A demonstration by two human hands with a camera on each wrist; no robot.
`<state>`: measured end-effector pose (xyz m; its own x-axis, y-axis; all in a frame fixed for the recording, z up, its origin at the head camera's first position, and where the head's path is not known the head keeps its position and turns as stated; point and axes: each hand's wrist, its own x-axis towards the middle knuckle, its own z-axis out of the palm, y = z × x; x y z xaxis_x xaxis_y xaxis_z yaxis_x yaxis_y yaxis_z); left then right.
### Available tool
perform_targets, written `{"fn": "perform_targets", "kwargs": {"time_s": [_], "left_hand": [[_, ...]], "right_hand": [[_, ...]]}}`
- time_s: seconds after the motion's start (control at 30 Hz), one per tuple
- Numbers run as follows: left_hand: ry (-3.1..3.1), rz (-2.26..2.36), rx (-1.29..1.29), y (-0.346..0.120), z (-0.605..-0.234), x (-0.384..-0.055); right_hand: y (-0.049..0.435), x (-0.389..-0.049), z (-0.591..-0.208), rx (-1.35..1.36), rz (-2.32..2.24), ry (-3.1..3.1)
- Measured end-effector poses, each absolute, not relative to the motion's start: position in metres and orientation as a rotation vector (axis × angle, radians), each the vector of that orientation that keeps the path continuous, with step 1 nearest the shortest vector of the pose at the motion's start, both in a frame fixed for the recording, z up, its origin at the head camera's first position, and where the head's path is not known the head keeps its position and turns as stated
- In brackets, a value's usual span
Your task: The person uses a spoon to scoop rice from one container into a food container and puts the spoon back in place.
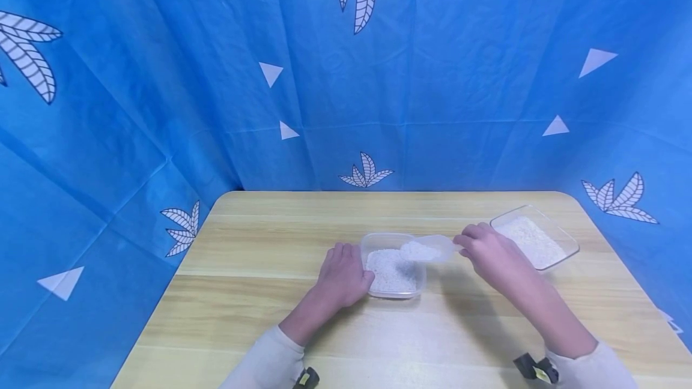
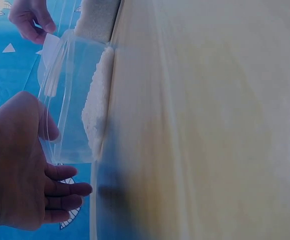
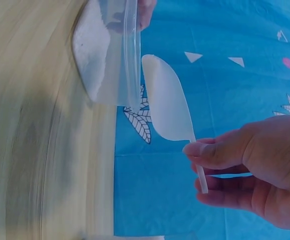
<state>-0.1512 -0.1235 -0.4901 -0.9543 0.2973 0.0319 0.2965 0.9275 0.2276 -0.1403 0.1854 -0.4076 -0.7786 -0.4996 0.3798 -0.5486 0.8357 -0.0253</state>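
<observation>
A clear plastic container (image 1: 393,295) partly filled with white, rice-like grains (image 1: 390,278) stands mid-table. My left hand (image 1: 346,275) holds its left side, thumb over the rim and the other fingers outside the wall. In the left wrist view, those fingers (image 2: 67,189) reach out fairly straight past the wall. Between thumb and fingertips, my right hand (image 3: 249,170) pinches the thin handle of a translucent white scoop (image 3: 168,102). The scoop carries a heap of the grains, its front end over the container's right rim in the head view.
Another clear container (image 1: 564,251) with white grains stands at the right rear of the wooden table (image 1: 259,245), just beyond my right hand. A blue cloth (image 1: 346,89) with leaf and triangle prints hangs behind and beside the table.
</observation>
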Motion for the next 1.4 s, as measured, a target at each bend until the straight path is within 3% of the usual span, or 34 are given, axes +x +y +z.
{"fn": "perform_targets", "kwargs": {"time_s": [1.4], "left_hand": [[3.078, 0.347, 0.473, -0.124, -0.491, -0.151]], "right_hand": [[0.167, -0.136, -0.410, 0.902, -0.030, -2.381]]}}
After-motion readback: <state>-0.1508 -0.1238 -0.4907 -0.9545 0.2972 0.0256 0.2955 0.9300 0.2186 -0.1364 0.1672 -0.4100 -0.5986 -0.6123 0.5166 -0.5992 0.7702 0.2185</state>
